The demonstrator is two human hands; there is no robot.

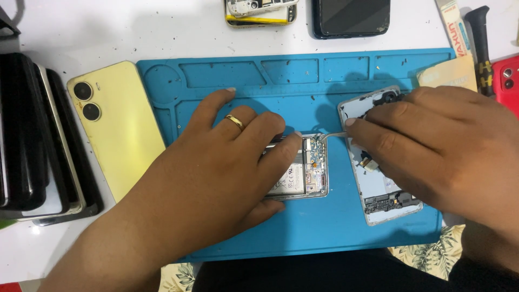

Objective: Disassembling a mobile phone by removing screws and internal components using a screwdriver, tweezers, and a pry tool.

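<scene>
Left hand (227, 162) flat (right hand (432, 146) pinching)

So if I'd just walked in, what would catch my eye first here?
Probably the two hands meeting at mid-mat: the left hand, wearing a gold ring, presses down on an opened phone, while the right hand pokes thin metal tweezers into its exposed top. All this sits on a bright blue work mat. A pale yellow phone lies face down at the mat's left edge.

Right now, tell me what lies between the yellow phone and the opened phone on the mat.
In the head view, the left hand and bare blue mat lie between the yellow phone and the opened phone.
</scene>
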